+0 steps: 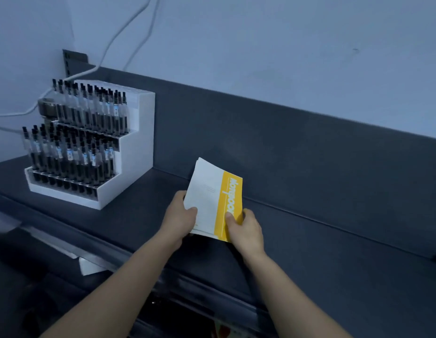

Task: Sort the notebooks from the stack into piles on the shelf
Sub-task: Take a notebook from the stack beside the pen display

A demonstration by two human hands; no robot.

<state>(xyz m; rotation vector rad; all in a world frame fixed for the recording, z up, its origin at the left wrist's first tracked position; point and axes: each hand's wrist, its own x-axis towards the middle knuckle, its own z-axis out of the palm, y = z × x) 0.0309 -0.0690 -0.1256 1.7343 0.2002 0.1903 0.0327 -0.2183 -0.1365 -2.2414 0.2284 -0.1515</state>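
Notebooks — a thin white-and-yellow stack — sit tilted just above the dark shelf, long axis pointing away toward the back panel. Left hand pinches the near-left edge; right hand pinches the yellow near-right corner — both equally near.

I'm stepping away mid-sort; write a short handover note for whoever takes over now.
Left hand grips the left edge of the notebook stack; right hand pinches its yellow near corner.
The stack is held tilted over the shelf, right of the pen display; contact with the shelf is unclear.
Done: no pile visible on the shelf.
Left: sort every notebook into piles.
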